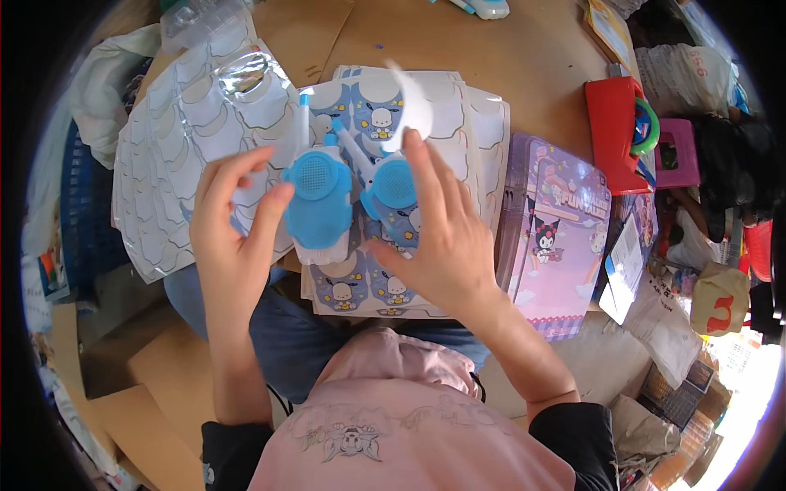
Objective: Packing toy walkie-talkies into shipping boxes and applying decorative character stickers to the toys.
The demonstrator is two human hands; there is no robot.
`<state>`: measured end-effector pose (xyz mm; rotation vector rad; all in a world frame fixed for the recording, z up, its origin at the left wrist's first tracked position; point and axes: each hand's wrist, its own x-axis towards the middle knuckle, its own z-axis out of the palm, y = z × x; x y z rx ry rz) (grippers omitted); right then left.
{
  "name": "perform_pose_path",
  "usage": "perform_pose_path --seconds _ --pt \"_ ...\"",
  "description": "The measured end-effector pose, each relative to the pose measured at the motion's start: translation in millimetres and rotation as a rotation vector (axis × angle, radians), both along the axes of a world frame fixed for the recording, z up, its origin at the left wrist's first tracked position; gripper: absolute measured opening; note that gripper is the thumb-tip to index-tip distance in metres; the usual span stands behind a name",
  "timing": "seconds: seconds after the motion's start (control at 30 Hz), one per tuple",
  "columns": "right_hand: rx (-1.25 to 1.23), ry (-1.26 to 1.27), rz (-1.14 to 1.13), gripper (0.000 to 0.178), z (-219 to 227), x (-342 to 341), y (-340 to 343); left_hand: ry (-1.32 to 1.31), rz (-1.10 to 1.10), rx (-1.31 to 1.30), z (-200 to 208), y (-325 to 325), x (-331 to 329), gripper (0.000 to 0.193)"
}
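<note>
Two blue-and-white toy walkie-talkies lie side by side on printed sticker sheets. The left walkie-talkie point(319, 204) is upright; the right walkie-talkie point(395, 184) is tilted and partly covered by my right hand. My left hand point(237, 213) is open beside the left walkie-talkie, thumb and index finger apart, the thumb close to its edge. My right hand point(446, 233) is over the right one with fingers spread. At its index fingertip is a blurred white curved paper piece point(416, 106); no grip round it shows. The sticker sheets point(344, 296) carry a cartoon puppy on blue.
Fanned sheets with cut-out outlines point(164, 172) spread at the left. A stack of purple printed cards point(561, 237) lies to the right. Beyond it stand a red container point(610, 135) and a pink plastic stool point(678, 151). Another blue-and-white toy point(490, 8) is at the far edge.
</note>
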<state>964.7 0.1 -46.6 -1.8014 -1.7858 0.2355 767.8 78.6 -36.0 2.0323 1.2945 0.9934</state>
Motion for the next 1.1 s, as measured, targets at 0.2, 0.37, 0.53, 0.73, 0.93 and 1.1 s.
perform_pose_path --seconds 0.2,0.37,0.53,0.73,0.93,1.1 --pt "0.100 0.179 -0.183 0.102 7.8 63.4 46.9 -0.007 -0.013 -0.223 1.7 -22.8 -31.5 0.050" --pt "0.082 -0.221 -0.366 0.097 -11.1 186.0 78.2 -0.117 0.103 -0.438 1.3 -15.3 -9.5 0.061" --pt "0.254 -0.582 -0.359 0.089 -14.3 176.7 70.7 0.114 -0.039 -0.264 -5.7 -9.2 8.8 0.081" --pt "0.233 0.487 -0.225 0.016 16.8 69.9 9.7 0.147 -0.089 -0.152 -8.3 -17.6 29.6 0.078" --pt "-0.158 1.466 -0.348 0.014 9.0 26.8 -25.4 0.018 -0.085 -0.172 -20.1 -38.2 54.7 0.070" --pt "-0.128 1.326 -0.331 0.016 11.0 17.9 -42.8 -0.213 -0.090 -0.234 1.3 -53.0 33.5 0.018"
